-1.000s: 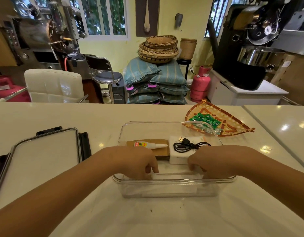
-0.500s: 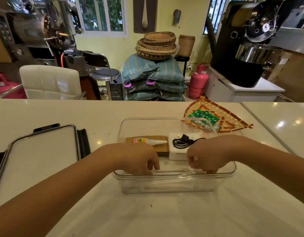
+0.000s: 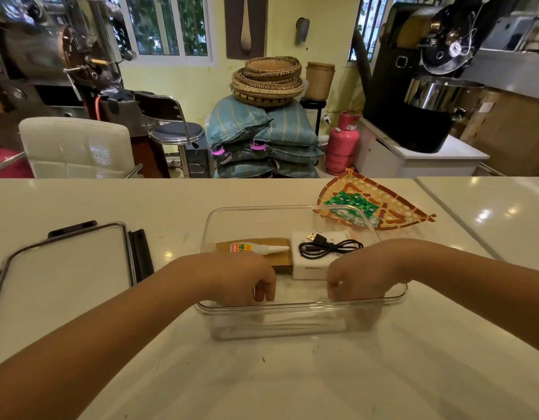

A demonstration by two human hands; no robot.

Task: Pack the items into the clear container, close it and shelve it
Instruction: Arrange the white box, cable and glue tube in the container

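Observation:
The clear container stands open in the middle of the white counter. Inside it, a glue bottle lies on a brown cardboard box, and a black USB cable rests on a white box. A pale flat item lies on the container floor by the front wall. My left hand and my right hand hover inside the container just behind the front rim, with fingers curled downward and nothing in them. The container's lid, with black latches, lies flat to the left.
A woven tray holding green packets sits on the counter just behind the container's right corner. A seam in the counter runs along the far right. Chairs, stacked sacks, baskets and a gas cylinder stand beyond the counter's far edge.
Both hands have lifted from the container floor to rim height. The pale flat item they were pressing between them stays at the bottom.

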